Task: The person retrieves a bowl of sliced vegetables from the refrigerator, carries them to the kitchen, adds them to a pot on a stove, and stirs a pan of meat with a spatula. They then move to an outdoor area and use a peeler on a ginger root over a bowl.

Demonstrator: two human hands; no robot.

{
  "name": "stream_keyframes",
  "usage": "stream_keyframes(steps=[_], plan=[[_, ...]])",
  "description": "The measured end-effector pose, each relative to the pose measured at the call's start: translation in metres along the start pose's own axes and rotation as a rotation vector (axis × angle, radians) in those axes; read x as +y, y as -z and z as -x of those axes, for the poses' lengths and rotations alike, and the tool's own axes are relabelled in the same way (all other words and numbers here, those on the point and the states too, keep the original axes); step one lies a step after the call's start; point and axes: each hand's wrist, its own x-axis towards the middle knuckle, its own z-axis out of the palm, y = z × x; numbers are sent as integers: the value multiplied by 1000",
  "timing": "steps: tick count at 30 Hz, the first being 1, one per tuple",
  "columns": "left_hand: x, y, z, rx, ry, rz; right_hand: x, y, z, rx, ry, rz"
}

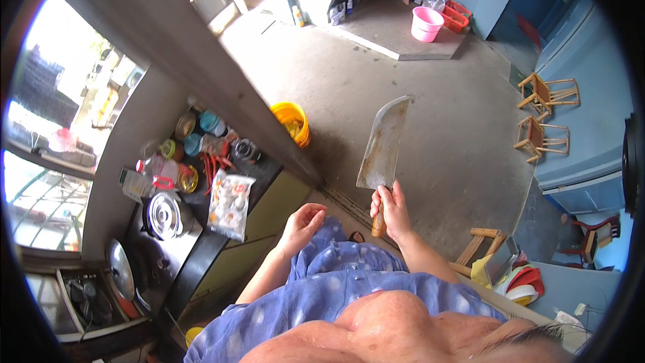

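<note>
In my right hand (395, 212) is a large cleaver (384, 143), held by its wooden handle with the broad, stained metal blade pointing away from me over the concrete floor. My left hand (304, 224) hovers in front of my blue dress, fingers curled loosely, and no object shows in it. Left of that hand, a printed plastic food packet (231, 204) lies at the edge of the dark counter. Red chili peppers (214, 164) lie just behind the packet. A lidded metal pot (166, 216) stands to the packet's left.
Jars and bottles crowd the counter's back by a post (201, 60). On the floor beyond stands a yellow bucket (301, 133). A pink bucket (427, 24) and red basket (456, 16) sit on a raised slab. Two bamboo chairs (541, 138) stand along the right wall.
</note>
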Motion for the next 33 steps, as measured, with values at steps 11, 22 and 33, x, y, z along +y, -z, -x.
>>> stream_keyframes(steps=[11,22,33], plan=[[30,-40,-235,-77,-14,-94,-98,98,-179,131,141,153],[150,-66,-527,70,-128,-294,-253,210,-408,457,139,252],[193,-85,-762,318,-13,-280,-380,300,-680,355,104,176]])
